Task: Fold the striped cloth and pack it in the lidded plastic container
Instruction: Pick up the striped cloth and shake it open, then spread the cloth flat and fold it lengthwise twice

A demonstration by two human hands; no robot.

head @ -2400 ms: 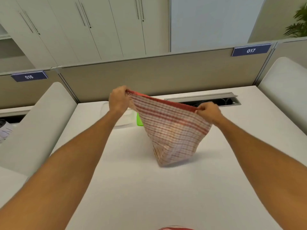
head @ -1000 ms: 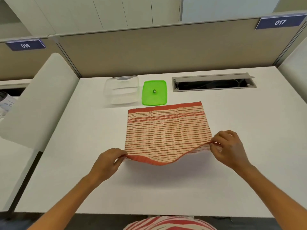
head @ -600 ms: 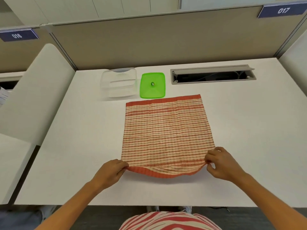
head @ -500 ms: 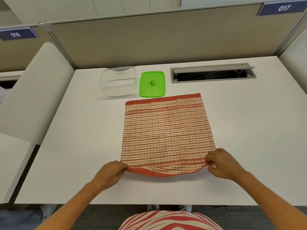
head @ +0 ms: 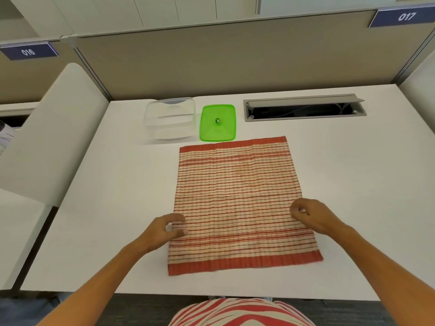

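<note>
The red-and-cream striped cloth (head: 237, 196) lies spread flat on the white desk (head: 117, 208), its red borders at the far and near ends. My left hand (head: 164, 228) is at the cloth's left edge with its fingers loosely curled and thumb apart, holding nothing. My right hand (head: 310, 215) is over the right edge, fingers loosely bent, and no fold of cloth is lifted. The clear plastic container (head: 169, 118) stands open beyond the cloth at the back left. Its green lid (head: 217, 122) lies flat next to it on the right.
A grey cable slot (head: 303, 109) with its flap raised is set into the desk at the back right. A beige partition (head: 235, 60) closes the far side. A white padded divider (head: 47, 142) borders the left. The desk's front edge is near my body.
The cloth was held up, then laid down and drawn toward me by its near corners. Both hands have since let go of the corners and moved forward along the side edges.
</note>
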